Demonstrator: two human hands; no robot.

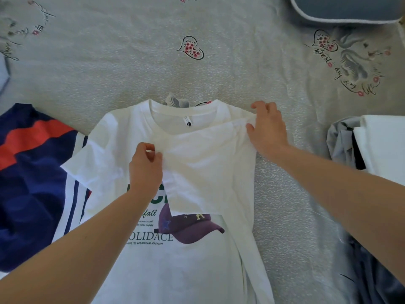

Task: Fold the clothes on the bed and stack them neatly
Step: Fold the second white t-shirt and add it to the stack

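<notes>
A white T-shirt (175, 264) with green lettering and a purple cap print lies flat on the bed, collar pointing away from me. Its right side and sleeve are folded inward across the chest. My left hand (145, 165) pinches the edge of that folded sleeve near the middle of the shirt. My right hand (266, 128) grips the fabric at the right shoulder fold. The shirt's left sleeve lies spread out flat.
A navy garment (28, 185) with a red band and white stripes lies unfolded at the left, partly under the T-shirt. White and grey clothes (381, 148) are piled at the right edge. A grey pillow (346, 9) sits at the top right on the patterned bedsheet (131, 62).
</notes>
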